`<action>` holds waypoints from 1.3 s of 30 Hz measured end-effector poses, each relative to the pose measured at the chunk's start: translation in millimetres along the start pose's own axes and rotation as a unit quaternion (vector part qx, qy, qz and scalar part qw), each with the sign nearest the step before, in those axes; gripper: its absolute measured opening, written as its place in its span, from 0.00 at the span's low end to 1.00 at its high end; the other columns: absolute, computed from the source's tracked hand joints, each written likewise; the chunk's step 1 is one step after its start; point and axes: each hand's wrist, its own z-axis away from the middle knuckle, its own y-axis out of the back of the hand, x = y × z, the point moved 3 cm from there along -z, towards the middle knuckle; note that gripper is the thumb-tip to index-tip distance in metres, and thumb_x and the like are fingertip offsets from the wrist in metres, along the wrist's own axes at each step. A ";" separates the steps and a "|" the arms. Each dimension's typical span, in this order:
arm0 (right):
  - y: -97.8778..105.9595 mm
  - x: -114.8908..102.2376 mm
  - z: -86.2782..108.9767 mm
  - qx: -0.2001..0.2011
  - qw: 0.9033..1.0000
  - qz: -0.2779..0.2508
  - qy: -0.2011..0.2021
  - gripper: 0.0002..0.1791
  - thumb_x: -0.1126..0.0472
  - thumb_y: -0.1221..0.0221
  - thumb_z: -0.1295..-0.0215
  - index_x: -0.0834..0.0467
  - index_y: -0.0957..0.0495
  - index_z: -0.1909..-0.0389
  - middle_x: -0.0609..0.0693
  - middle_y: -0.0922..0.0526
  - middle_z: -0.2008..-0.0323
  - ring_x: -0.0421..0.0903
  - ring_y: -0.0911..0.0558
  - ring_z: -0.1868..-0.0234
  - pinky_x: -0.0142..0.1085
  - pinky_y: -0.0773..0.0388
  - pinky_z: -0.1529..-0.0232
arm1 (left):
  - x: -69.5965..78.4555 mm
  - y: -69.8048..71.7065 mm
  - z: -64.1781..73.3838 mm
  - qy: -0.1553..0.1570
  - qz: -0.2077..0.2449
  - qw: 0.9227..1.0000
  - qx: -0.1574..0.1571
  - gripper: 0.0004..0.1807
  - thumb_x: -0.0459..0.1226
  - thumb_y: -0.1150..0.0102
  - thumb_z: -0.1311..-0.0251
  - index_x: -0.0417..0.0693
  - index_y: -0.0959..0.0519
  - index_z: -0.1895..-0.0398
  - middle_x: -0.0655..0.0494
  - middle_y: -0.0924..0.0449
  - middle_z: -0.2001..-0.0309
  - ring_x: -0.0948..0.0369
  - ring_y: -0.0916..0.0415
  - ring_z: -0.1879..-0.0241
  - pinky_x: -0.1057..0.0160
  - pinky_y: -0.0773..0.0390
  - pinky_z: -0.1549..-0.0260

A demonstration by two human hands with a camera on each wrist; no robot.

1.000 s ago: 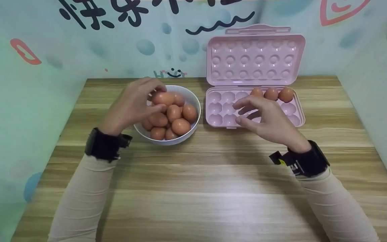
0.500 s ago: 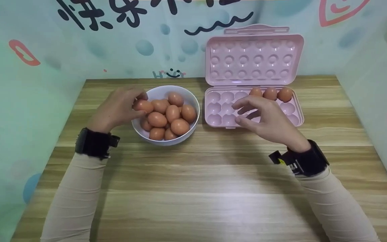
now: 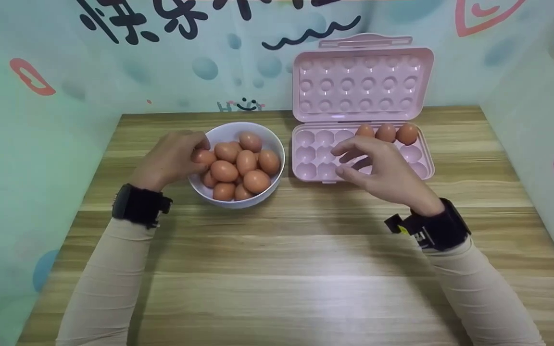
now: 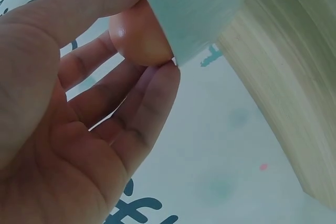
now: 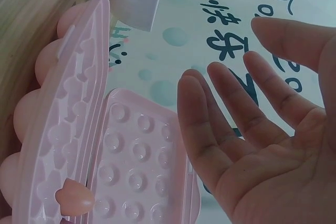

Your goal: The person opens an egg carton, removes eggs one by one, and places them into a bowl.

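Observation:
My left hand (image 3: 169, 158) reaches over the left rim of a white bowl (image 3: 238, 204) heaped with brown eggs. Its thumb and fingers pinch one egg (image 3: 204, 157) at that rim; in the left wrist view the same egg (image 4: 139, 32) sits between thumb and fingertips, partly hidden by the bowl's wall. My right hand (image 3: 383, 168) hovers with loosely bent fingers over a pink egg box (image 3: 306, 154), holding nothing. Along the box's back row, at the right, stand three brown eggs (image 3: 386, 133). Some cups lie hidden under the right hand.
The box's lid (image 3: 363, 84) stands raised at the back, leaning near the patterned backdrop (image 3: 161, 81). Bowl and box sit side by side toward the back of the wooden table (image 3: 277, 269), with a narrow gap between them.
My left hand has moved left and down with an egg from the top of the heap to the bowl's left rim. The right hand has stayed over the box.

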 end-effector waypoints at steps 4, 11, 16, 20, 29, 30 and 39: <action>0.4 -0.1 0.1 -0.001 1.000 0.004 0.000 0.16 0.67 0.31 0.31 0.59 0.16 0.44 0.50 0.13 0.49 0.46 0.12 0.52 0.37 0.14 0.52 | 0.2 -1.5 -2.1 0.002 -0.003 1.000 0.000 0.12 0.29 0.33 0.40 0.36 0.18 0.53 0.43 0.17 0.58 0.46 0.25 0.57 0.49 0.25 0.54; 2.3 -0.4 -0.1 0.001 1.000 0.014 0.000 0.15 0.67 0.31 0.31 0.59 0.16 0.45 0.50 0.13 0.50 0.46 0.12 0.52 0.38 0.14 0.52 | -0.8 -3.1 -1.5 0.011 0.006 1.000 -0.006 0.13 0.28 0.33 0.40 0.35 0.18 0.52 0.41 0.17 0.56 0.46 0.25 0.56 0.49 0.24 0.53; 6.5 0.6 -0.2 0.008 1.000 0.029 0.004 0.16 0.67 0.31 0.32 0.59 0.16 0.44 0.50 0.14 0.49 0.49 0.12 0.51 0.38 0.14 0.51 | 1.5 -1.7 1.2 0.015 0.005 1.000 -0.011 0.16 0.29 0.32 0.39 0.35 0.18 0.48 0.39 0.16 0.52 0.45 0.24 0.53 0.46 0.23 0.49; 15.9 1.1 -0.4 0.023 0.999 0.048 0.008 0.17 0.67 0.31 0.32 0.60 0.16 0.44 0.51 0.14 0.47 0.49 0.12 0.51 0.31 0.15 0.52 | 10.0 2.1 6.1 0.005 0.003 1.000 0.006 0.17 0.29 0.33 0.37 0.35 0.18 0.46 0.38 0.16 0.50 0.43 0.24 0.50 0.43 0.23 0.47; 48.1 20.3 -5.5 0.065 0.987 0.144 0.004 0.15 0.69 0.32 0.33 0.61 0.16 0.46 0.51 0.13 0.52 0.47 0.14 0.56 0.22 0.21 0.54 | 52.6 5.7 10.7 -0.056 -0.002 0.997 0.057 0.16 0.34 0.32 0.33 0.40 0.18 0.44 0.39 0.17 0.47 0.43 0.24 0.45 0.42 0.23 0.47; 50.7 24.0 -7.0 0.064 0.985 0.162 0.005 0.16 0.69 0.32 0.33 0.61 0.16 0.45 0.52 0.13 0.52 0.47 0.15 0.56 0.23 0.21 0.54 | 58.0 5.0 10.7 -0.066 -0.004 0.996 0.065 0.16 0.35 0.31 0.33 0.41 0.17 0.44 0.39 0.17 0.47 0.43 0.25 0.45 0.42 0.23 0.46; 61.9 51.1 -26.9 0.008 0.973 0.230 0.019 0.21 0.74 0.32 0.41 0.65 0.17 0.45 0.63 0.17 0.48 0.62 0.22 0.43 0.57 0.26 0.41 | 102.2 -16.0 4.8 -0.163 -0.004 0.981 0.102 0.16 0.38 0.32 0.32 0.43 0.17 0.45 0.46 0.18 0.44 0.48 0.23 0.41 0.49 0.24 0.38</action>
